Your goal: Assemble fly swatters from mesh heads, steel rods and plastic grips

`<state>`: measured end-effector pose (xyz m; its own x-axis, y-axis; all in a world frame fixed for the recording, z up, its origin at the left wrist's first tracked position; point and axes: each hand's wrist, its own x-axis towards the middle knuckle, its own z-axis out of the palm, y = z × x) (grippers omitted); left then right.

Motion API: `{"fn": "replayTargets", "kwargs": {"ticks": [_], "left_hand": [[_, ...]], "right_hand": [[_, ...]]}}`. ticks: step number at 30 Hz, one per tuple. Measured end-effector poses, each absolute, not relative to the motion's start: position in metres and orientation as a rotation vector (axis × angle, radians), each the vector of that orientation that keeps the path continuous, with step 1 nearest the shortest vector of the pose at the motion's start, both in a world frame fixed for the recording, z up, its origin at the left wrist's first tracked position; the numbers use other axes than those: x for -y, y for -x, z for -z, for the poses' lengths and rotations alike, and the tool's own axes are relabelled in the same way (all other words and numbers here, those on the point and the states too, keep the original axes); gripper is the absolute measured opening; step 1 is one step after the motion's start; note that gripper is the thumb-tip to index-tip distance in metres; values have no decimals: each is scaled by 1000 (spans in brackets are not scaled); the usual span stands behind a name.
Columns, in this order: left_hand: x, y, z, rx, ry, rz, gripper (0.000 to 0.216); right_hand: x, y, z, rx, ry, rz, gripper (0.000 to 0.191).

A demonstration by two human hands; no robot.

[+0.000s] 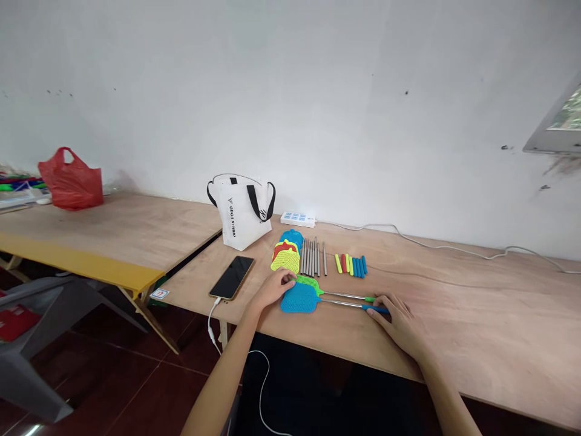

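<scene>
Two assembled fly swatters lie side by side on the wooden table, heads to the left and handles to the right. The blue fly swatter [299,298] is nearer me, and the green fly swatter [313,283] lies just beyond, its head partly under the blue one. My left hand [272,288] has its fingers bent at the left edge of the heads, pinching around the green one. At the other end, my right hand [400,321] closes over the handle ends, thumb by the blue handle; its fingers partly hide both grips.
Beyond lie stacked swatter heads [285,261], several metal rods [311,257] and short coloured handles [358,267]. A phone [232,278] with a white cable lies left, near a white bag [242,212] and power strip [298,218]. A red bag [75,184] stands on another table.
</scene>
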<state>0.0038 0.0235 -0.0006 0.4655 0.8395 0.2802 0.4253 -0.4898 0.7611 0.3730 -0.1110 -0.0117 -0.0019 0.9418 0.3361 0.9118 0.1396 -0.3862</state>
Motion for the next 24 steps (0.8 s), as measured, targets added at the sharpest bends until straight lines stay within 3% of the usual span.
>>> {"fn": "replayTargets", "kwargs": {"ticks": [5,9,13,15,19,24], "left_hand": [[-22,-6,-3,-1048,-2086,-898,20],[-7,-16,-29,-1049,-1932,-1164,17],[27,-18,-68,-857,-1644,-1674,50],[46,-11,-88,-501,-1542,-1877,59],[76,7,-123,166,-1561,-1523,59],[87,9,-138,219,-1525,-1485,57]], "right_hand": [[111,-373,12,1919,1784,-76,36],[109,-375,13,1924,1762,-70,37],[109,-374,13,1911,1773,-82,37],[110,-373,12,1912,1781,-84,36],[111,-373,10,1913,1789,-89,35],[111,-373,10,1913,1794,-97,36]]}}
